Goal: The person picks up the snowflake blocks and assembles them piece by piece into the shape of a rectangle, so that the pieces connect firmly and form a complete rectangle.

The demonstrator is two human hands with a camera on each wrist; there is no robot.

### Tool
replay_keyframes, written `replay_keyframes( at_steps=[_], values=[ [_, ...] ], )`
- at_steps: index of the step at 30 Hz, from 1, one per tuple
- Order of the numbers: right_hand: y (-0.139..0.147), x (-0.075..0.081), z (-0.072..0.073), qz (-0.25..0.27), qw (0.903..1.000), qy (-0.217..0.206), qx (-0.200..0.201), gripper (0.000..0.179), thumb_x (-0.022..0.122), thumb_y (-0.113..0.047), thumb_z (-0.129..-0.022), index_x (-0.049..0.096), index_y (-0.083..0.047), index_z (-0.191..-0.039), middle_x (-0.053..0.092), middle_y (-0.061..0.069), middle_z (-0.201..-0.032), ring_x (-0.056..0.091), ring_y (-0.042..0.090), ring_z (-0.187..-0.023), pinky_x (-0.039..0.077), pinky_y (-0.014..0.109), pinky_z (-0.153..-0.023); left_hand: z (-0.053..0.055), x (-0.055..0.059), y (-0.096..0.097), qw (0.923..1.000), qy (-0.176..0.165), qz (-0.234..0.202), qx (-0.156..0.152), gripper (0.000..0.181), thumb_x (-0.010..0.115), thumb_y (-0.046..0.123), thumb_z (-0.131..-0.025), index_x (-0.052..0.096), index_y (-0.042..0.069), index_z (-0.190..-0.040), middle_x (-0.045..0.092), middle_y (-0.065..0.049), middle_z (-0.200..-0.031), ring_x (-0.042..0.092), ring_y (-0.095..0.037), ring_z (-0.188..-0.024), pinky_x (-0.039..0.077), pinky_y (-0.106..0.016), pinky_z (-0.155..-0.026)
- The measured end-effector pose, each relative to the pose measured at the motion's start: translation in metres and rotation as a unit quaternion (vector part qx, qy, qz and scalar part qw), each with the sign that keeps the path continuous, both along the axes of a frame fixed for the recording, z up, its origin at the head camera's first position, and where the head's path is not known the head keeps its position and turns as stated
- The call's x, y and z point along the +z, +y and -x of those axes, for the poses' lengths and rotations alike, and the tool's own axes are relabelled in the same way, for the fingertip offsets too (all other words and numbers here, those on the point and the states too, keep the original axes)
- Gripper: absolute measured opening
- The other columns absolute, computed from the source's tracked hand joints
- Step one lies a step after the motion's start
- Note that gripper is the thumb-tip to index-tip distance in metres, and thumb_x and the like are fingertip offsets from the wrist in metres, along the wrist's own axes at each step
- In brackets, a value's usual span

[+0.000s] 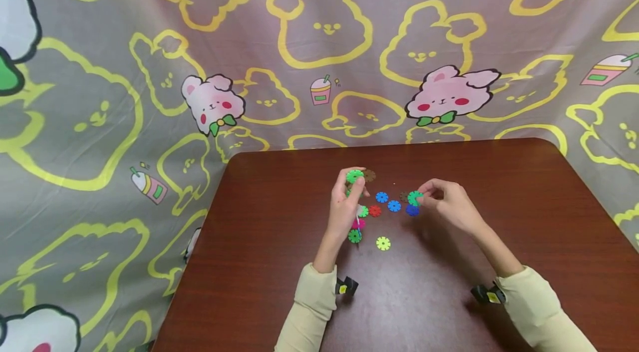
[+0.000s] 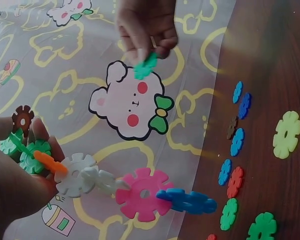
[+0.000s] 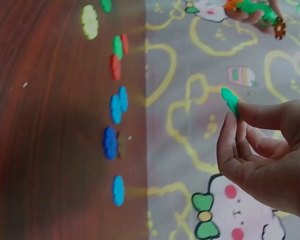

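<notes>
My left hand (image 1: 343, 209) grips a chain of slotted plastic snowflake discs near its green discs (image 2: 39, 164). A brown disc (image 2: 17, 120) sits at the chain's far end. From the fingers the chain runs on through an orange disc (image 2: 49, 162), white discs (image 2: 70, 185), a pink disc (image 2: 132, 194) and a blue disc (image 2: 192, 201) at the other end. Apart from it, to the right, my right hand (image 1: 455, 209) pinches a single green snowflake disc (image 3: 230, 101) between thumb and fingertips, raised above the table.
Loose discs lie on the brown table (image 1: 279, 274) between and below the hands: a yellow disc (image 1: 383, 249), a red disc (image 1: 375, 214), a dark blue disc (image 1: 412, 212), a green disc (image 2: 262, 222) and several others. Behind the table hangs a patterned cloth (image 1: 279, 147).
</notes>
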State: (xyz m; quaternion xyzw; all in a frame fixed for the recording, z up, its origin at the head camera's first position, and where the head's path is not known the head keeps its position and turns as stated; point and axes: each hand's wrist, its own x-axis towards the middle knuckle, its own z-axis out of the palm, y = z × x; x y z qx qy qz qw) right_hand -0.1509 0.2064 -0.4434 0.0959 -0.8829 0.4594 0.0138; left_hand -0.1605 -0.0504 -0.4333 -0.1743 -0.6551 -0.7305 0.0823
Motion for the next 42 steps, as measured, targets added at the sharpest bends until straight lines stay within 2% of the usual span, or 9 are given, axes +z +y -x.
replay_keyframes(
  at_steps=[4, 7, 11, 18, 22, 25, 31, 37, 42],
  values=[
    [-0.006, 0.011, -0.005, 0.011, 0.9999, 0.006, -0.002, 0.013, 0.072, -0.011, -0.096, 0.069, -0.001, -0.104, 0.064, 0.008, -0.086, 0.061, 0.028, -0.083, 0.049, 0.028, -0.067, -0.001, 0.0, 0.001, 1.0, -0.006, 0.004, -0.002, 0.028, 0.052, 0.012, -0.108, 0.057, -0.004, -0.13, 0.058, 0.0, -0.082, 0.062, -0.023, -0.08, 0.034, -0.02, -0.047],
    [-0.011, 0.02, -0.009, 0.012, 0.9998, 0.011, -0.006, 0.015, 0.073, -0.013, -0.097, 0.068, -0.001, -0.104, 0.065, 0.009, -0.088, 0.059, 0.025, -0.082, 0.048, 0.028, -0.066, -0.001, 0.0, 0.002, 0.9999, -0.009, 0.009, 0.001, 0.027, 0.052, 0.013, -0.108, 0.058, -0.003, -0.13, 0.059, -0.008, -0.081, 0.061, -0.014, -0.078, 0.034, -0.02, -0.049],
    [-0.018, 0.03, -0.013, 0.013, 0.9997, 0.02, -0.009, 0.015, 0.071, -0.015, -0.099, 0.067, -0.001, -0.105, 0.067, 0.012, -0.091, 0.06, 0.027, -0.081, 0.049, 0.029, -0.064, -0.001, -0.001, 0.003, 0.9999, -0.009, 0.011, 0.002, 0.026, 0.052, 0.012, -0.108, 0.059, -0.003, -0.129, 0.059, -0.015, -0.081, 0.061, -0.012, -0.077, 0.036, -0.02, -0.052],
    [-0.032, 0.044, -0.015, 0.051, 0.9982, 0.028, 0.014, 0.011, 0.063, -0.009, -0.104, 0.059, 0.0, -0.107, 0.072, 0.014, -0.096, 0.074, 0.015, -0.082, 0.057, 0.027, -0.072, -0.002, -0.001, 0.004, 1.0, -0.001, -0.001, -0.001, 0.025, 0.053, 0.009, -0.107, 0.058, -0.005, -0.127, 0.06, -0.008, -0.083, 0.062, -0.027, -0.078, 0.046, -0.021, -0.066],
    [-0.039, 0.048, -0.014, 0.086, 0.9949, 0.035, 0.038, 0.01, 0.062, -0.002, -0.103, 0.055, 0.003, -0.108, 0.074, 0.019, -0.096, 0.075, 0.015, -0.08, 0.061, 0.031, -0.074, -0.003, -0.002, 0.005, 1.0, -0.001, 0.0, -0.001, 0.026, 0.054, 0.009, -0.107, 0.058, -0.005, -0.128, 0.058, -0.019, -0.083, 0.061, -0.045, -0.08, 0.042, -0.021, -0.058],
    [-0.044, 0.051, -0.014, 0.094, 0.9933, 0.054, 0.04, 0.01, 0.063, 0.0, -0.101, 0.055, 0.003, -0.108, 0.073, 0.017, -0.093, 0.074, 0.013, -0.077, 0.061, 0.031, -0.071, -0.004, -0.001, 0.004, 1.0, 0.0, 0.002, -0.005, 0.027, 0.053, 0.01, -0.107, 0.057, -0.005, -0.129, 0.057, -0.025, -0.085, 0.06, -0.049, -0.082, 0.037, -0.021, -0.052],
    [-0.054, 0.055, -0.015, 0.066, 0.9899, 0.123, 0.026, 0.009, 0.067, 0.001, -0.099, 0.061, -0.002, -0.105, 0.072, 0.009, -0.089, 0.071, 0.009, -0.072, 0.059, 0.026, -0.065, -0.007, 0.0, 0.005, 0.9997, 0.017, -0.001, -0.018, 0.027, 0.054, 0.007, -0.106, 0.057, -0.007, -0.128, 0.058, -0.022, -0.089, 0.061, -0.021, -0.079, 0.046, -0.021, -0.064],
    [-0.063, 0.057, -0.016, 0.022, 0.9787, 0.203, 0.022, 0.013, 0.072, 0.004, -0.093, 0.066, -0.006, -0.099, 0.072, 0.001, -0.083, 0.067, 0.007, -0.069, 0.055, 0.023, -0.061, -0.009, 0.0, 0.005, 0.9987, 0.037, -0.006, -0.033, 0.024, 0.054, 0.003, -0.105, 0.057, -0.007, -0.127, 0.057, -0.028, -0.096, 0.059, -0.016, -0.081, 0.049, -0.022, -0.073],
    [-0.067, 0.059, -0.017, 0.002, 0.9735, 0.228, 0.018, 0.014, 0.074, 0.005, -0.091, 0.068, -0.007, -0.097, 0.071, -0.002, -0.081, 0.067, 0.01, -0.067, 0.052, 0.021, -0.059, -0.009, 0.0, 0.005, 0.9981, 0.039, -0.009, -0.047, 0.024, 0.054, 0.003, -0.105, 0.056, -0.007, -0.127, 0.06, -0.01, -0.099, 0.059, -0.009, -0.082, 0.05, -0.021, -0.073]
  ],
)
